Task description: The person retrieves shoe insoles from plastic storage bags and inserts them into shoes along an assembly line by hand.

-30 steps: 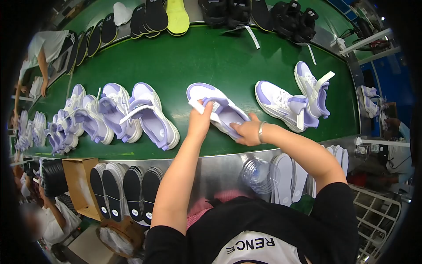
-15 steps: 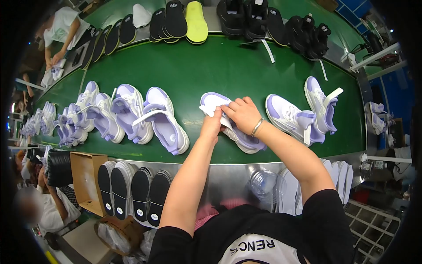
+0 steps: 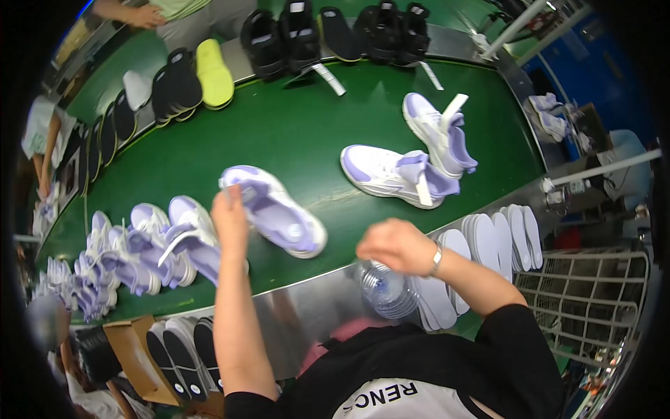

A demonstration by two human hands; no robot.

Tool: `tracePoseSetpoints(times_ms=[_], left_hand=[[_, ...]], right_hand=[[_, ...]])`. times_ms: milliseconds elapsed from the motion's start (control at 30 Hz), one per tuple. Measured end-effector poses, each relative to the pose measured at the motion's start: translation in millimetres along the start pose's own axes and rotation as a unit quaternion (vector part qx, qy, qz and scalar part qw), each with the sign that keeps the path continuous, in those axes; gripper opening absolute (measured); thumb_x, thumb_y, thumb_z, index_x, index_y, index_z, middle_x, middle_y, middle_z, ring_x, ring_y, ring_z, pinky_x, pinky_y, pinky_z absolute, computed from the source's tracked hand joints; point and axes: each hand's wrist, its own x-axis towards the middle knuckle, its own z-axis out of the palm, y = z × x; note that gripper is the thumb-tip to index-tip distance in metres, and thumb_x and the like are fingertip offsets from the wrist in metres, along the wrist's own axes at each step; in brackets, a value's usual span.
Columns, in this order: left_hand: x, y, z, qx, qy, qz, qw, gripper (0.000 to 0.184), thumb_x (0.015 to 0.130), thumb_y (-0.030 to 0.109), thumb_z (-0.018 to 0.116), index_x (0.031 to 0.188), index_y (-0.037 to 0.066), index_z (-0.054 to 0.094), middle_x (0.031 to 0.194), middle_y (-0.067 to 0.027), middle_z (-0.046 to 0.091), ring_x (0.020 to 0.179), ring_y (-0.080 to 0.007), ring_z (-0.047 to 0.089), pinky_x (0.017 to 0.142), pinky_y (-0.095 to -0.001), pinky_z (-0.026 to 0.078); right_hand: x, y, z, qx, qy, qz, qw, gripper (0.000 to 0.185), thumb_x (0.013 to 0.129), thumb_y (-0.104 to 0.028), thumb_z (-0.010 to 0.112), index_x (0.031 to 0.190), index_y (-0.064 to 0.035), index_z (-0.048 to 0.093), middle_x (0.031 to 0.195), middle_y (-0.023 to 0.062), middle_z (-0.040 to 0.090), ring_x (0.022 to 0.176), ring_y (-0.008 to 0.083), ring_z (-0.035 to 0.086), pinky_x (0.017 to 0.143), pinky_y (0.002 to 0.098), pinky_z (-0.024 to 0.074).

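On the table (image 3: 300,133), only the left hand (image 3: 232,209) now pinches the shoe (image 3: 283,213), one-handed hold, as the right hand (image 3: 398,246) has come off, curled by the clear plastic (image 3: 387,293), can't tell if gripping.

Shoe (image 3: 279,216): white and lilac, sitting at your 11 o'clock above the green tabletop (image 3: 328,129); contact underneath not readable. Toe pointing between 10 and 11, heel between 4 and 5. Opening facing up, lilac lining showing, pale round mark lying inside toward the heel. White sole edge curving round the heel. Your left hand (image 3: 230,218) is gripping it near the tongue, hiding part of the forefoot's 9 o'clock side.
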Motion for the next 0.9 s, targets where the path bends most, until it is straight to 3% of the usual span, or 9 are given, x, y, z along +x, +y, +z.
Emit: tracePoseSetpoints(times_ms=[100, 167, 233, 333, 433, 500, 633, 733, 900], left_hand=[[20, -8, -15, 0.208, 0.023, 0.073, 0.975, 0.021, 0.078, 0.018, 0.052, 0.090, 0.001, 0.055, 0.084, -0.0161, 0.055, 0.084, -0.0303, 0.051, 0.074, -0.0366, 0.038], [2, 43, -6, 0.379, 0.267, 0.201, 0.863, 0.026, 0.073, 0.016, 0.056, 0.095, 0.003, 0.053, 0.091, -0.0135, 0.054, 0.091, -0.0294, 0.048, 0.079, -0.0369, 0.035], [-10, 66, 13, 0.266, 0.208, 0.245, 0.909, 0.029, 0.073, 0.018, 0.057, 0.098, 0.005, 0.052, 0.097, -0.0121, 0.053, 0.096, -0.0287, 0.046, 0.083, -0.0370, 0.032], [-48, 79, 60, -0.050, -0.104, 0.143, 0.983, 0.025, 0.076, 0.016, 0.056, 0.095, 0.001, 0.053, 0.093, -0.0134, 0.053, 0.088, -0.0253, 0.050, 0.078, -0.0327, 0.039], [-89, 76, 97, -0.104, -0.226, 0.054, 0.967, 0.022, 0.076, 0.015, 0.056, 0.091, -0.001, 0.055, 0.084, -0.0122, 0.058, 0.078, -0.0212, 0.054, 0.072, -0.0303, 0.042], [-109, 73, 102, -0.099, -0.241, 0.033, 0.965, 0.021, 0.076, 0.015, 0.056, 0.090, -0.001, 0.056, 0.081, -0.0116, 0.059, 0.076, -0.0194, 0.055, 0.070, -0.0296, 0.043], [-139, 52, 84, -0.030, -0.290, -0.014, 0.957, 0.020, 0.079, 0.016, 0.054, 0.088, -0.001, 0.056, 0.080, -0.0062, 0.058, 0.074, -0.0118, 0.052, 0.069, -0.0245, 0.041], [-160, 28, 64, -0.070, -0.285, -0.041, 0.955, 0.021, 0.081, 0.018, 0.053, 0.088, -0.002, 0.055, 0.076, -0.0048, 0.056, 0.071, -0.0114, 0.051, 0.065, -0.0233, 0.041], [-182, 3, 41, -0.130, -0.325, -0.171, 0.921, 0.020, 0.082, 0.016, 0.051, 0.091, -0.002, 0.052, 0.082, -0.0074, 0.057, 0.071, -0.0110, 0.052, 0.066, -0.0223, 0.043]], right_hand=[[-57, -20, -4, -0.139, -0.097, 0.059, 0.984, 0.019, 0.071, -0.013, 0.053, 0.090, -0.0104, 0.056, 0.077, 0.0043, 0.053, 0.068, 0.0205, 0.053, 0.060, 0.0317, 0.0435], [-86, -27, 16, -0.150, -0.089, 0.093, 0.980, 0.021, 0.070, -0.013, 0.053, 0.091, -0.0092, 0.056, 0.077, 0.0045, 0.053, 0.069, 0.0206, 0.053, 0.061, 0.0317, 0.0440], [-98, -23, 18, -0.157, -0.082, 0.121, 0.977, 0.022, 0.070, -0.013, 0.053, 0.091, -0.0080, 0.055, 0.078, 0.0046, 0.053, 0.070, 0.0207, 0.054, 0.061, 0.0316, 0.0444], [-100, 0, -3, -0.158, 0.042, 0.168, 0.972, 0.021, 0.068, -0.014, 0.053, 0.089, -0.0077, 0.055, 0.080, 0.0061, 0.054, 0.075, 0.0220, 0.055, 0.063, 0.0327, 0.0446], [-96, 74, -49, -0.270, 0.145, 0.260, 0.916, 0.009, 0.067, -0.011, 0.053, 0.075, -0.0071, 0.056, 0.078, 0.0103, 0.054, 0.070, 0.0283, 0.051, 0.064, 0.0388, 0.0419], [-95, 131, -68, -0.275, 0.228, 0.339, 0.870, 0.019, 0.069, -0.017, 0.059, 0.083, -0.0056, 0.059, 0.097, 0.0152, 0.051, 0.093, 0.0307, 0.047, 0.079, 0.0382, 0.0385], [-76, 186, -87, -0.217, -0.020, 0.476, 0.852, 0.041, 0.061, -0.049, 0.060, 0.094, -0.0243, 0.061, 0.106, 0.0116, 0.050, 0.100, 0.0253, 0.045, 0.088, 0.0447, 0.0248], [-61, 178, -92, -0.210, -0.105, 0.460, 0.856, 0.027, 0.062, -0.037, 0.057, 0.085, -0.0231, 0.063, 0.087, 0.0053, 0.058, 0.092, 0.0194, 0.052, 0.083, 0.0461, 0.0266], [-67, 124, -53, -0.279, -0.082, 0.385, 0.876, 0.021, 0.064, -0.020, 0.055, 0.080, -0.0103, 0.064, 0.088, 0.0103, 0.058, 0.084, 0.0252, 0.056, 0.081, 0.0462, 0.0313]])
